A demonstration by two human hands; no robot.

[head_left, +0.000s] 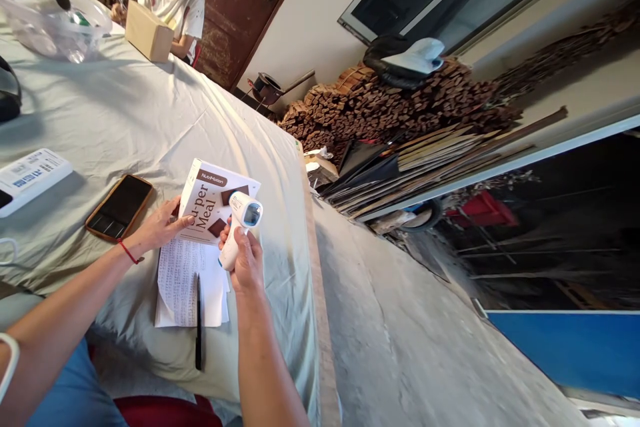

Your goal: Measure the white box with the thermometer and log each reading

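Observation:
My left hand (159,221) is closed on the left side of a white and brown NutriMotion meal box (213,180), thumb across its front. In my right hand (246,260) is a white infrared thermometer (237,230) with a small screen, its head in front of the box's right part. Below the box lie printed paper sheets (180,280), partly covered by it. A black pen (199,320) rests across the sheets. To the left of my left hand a smartphone (120,207) in a brown case lies screen up.
A pale cloth covers the table (135,127). A white device (33,180) lies at left; a clear tub of bottles (60,33) stands behind it. Across the table sits a person (175,7) by a cardboard box (149,32). Stacked firewood (360,107) lines the wall beyond the table's right edge.

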